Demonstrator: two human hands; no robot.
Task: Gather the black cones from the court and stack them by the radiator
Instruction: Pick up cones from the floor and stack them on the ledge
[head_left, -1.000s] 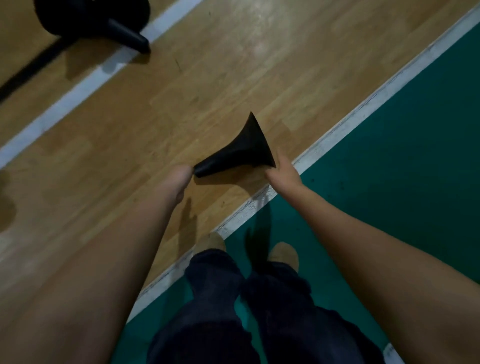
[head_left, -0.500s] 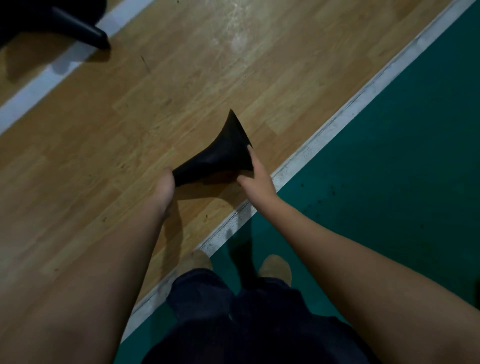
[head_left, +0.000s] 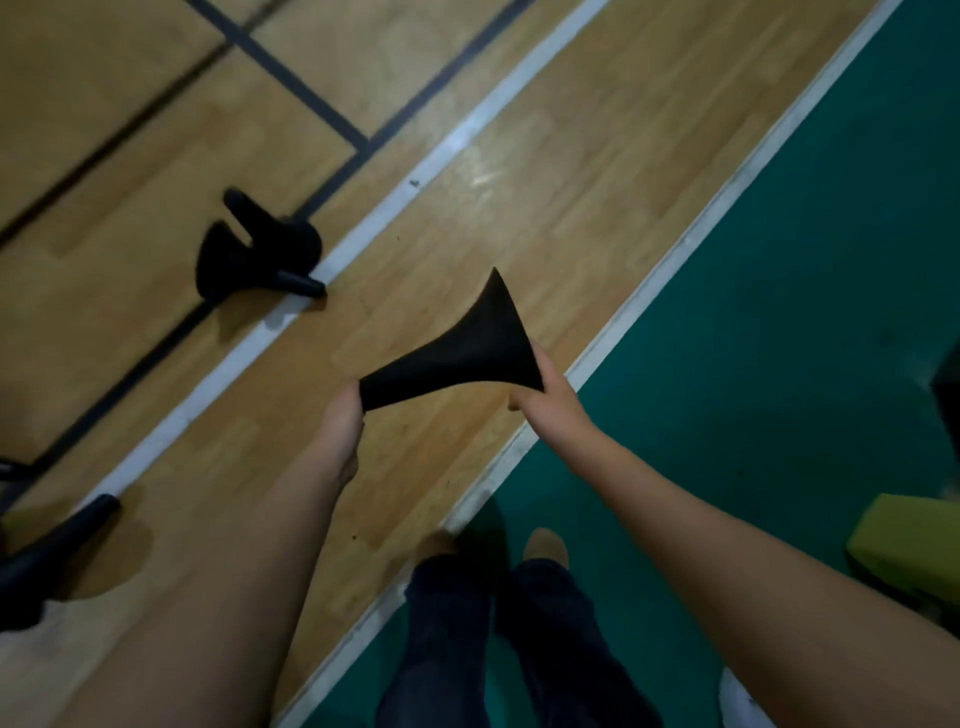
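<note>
Wooden court (head_left: 571, 182); cone (head_left: 467, 348) in right hand (head_left: 545, 410)

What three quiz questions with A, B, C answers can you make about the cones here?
1. Where does the pair of fallen cones lie? A) on the green floor B) on the wooden floor by the white line C) in a box
2. What colour is the held cone? A) black B) orange C) white
3. How is the held cone? A) standing on the floor B) stacked on another C) lifted sideways
Answers: 1 B, they lie on wood beside the line; 2 A, it looks all black; 3 C, the left hand grips its narrow end and the right hand its wide base.
</note>
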